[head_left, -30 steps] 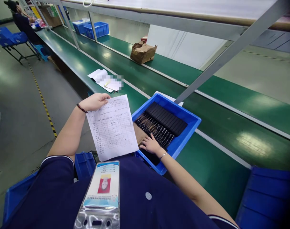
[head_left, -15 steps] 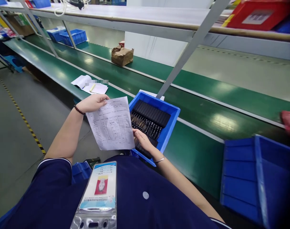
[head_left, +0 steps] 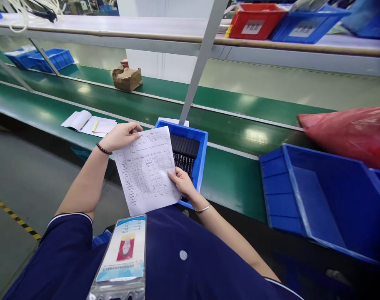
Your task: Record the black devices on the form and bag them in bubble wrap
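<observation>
A white printed form (head_left: pixel 148 171) with a table and some handwriting is held up in front of me. My left hand (head_left: pixel 123 135) pinches its upper left edge. At its right edge, my right hand (head_left: pixel 182 181) grips the paper between thumb and fingers. Behind the sheet stands a blue bin (head_left: pixel 203 160), partly covered by it. Inside the bin lie black rectangular units (head_left: pixel 185 146) in a row, with black cables bundled beside them. An open notebook (head_left: pixel 80 121) with a pen and a yellow marker (head_left: pixel 95 126) lies left of my left hand.
A large blue bin (head_left: pixel 273 191) lies tipped at the right, beside a red plastic bag (head_left: pixel 349 129). A crumpled brown paper package (head_left: pixel 126 79) sits across the green bench (head_left: pixel 230 179). A slanted metal post (head_left: pixel 198 62) rises behind the bin to a shelf holding a red bin (head_left: pixel 255 21).
My view has turned to the right, bringing the red bag and more of the right side into sight. My right hand now holds the form's right edge more fully, and the sheet covers more of the bin.
</observation>
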Demonstrator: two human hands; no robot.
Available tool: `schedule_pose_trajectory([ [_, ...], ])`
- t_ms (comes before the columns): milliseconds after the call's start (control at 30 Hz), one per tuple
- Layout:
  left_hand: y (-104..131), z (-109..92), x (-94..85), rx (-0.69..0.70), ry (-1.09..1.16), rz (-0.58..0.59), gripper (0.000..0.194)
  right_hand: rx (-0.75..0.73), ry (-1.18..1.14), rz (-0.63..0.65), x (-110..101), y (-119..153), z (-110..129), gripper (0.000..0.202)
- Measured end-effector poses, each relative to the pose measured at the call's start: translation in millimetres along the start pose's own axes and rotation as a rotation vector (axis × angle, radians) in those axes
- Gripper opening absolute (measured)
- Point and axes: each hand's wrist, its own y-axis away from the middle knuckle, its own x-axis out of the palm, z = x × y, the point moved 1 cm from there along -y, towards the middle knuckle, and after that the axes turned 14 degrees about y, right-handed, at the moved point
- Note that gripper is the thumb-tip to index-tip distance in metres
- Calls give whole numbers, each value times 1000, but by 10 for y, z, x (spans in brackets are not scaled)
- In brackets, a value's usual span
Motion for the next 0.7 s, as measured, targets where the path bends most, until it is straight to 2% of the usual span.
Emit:
schedule_pose_trajectory([
  [67,-6,33,11,72,38,-132,28,-4,-19,-35,-37,22,-1,41],
  [167,68,179,8,186,155,-450,35,0,-51,-91,-96,38,-19,40],
  [233,160,323,48,189,310,-640,45,2,-80,-127,-140,47,-35,40],
  [267,207,394,98,165,423,-681,51,-1,-94,-146,-164,53,-43,41],
  [333,291,502,276,78,684,-628,65,-6,-116,-182,-212,71,-55,42],
  [400,350,546,547,-31,911,-456,78,-9,-132,-212,-259,96,-65,42],
  [500,394,520,995,-165,1082,-236,75,-4,-149,-249,-326,140,-79,43],
  [600,380,492,1302,-273,1144,-202,60,9,-151,-296,-386,190,-93,43],
  [700,326,503,1403,-306,1148,-226,57,22,-166,-325,-430,242,-103,44],
])
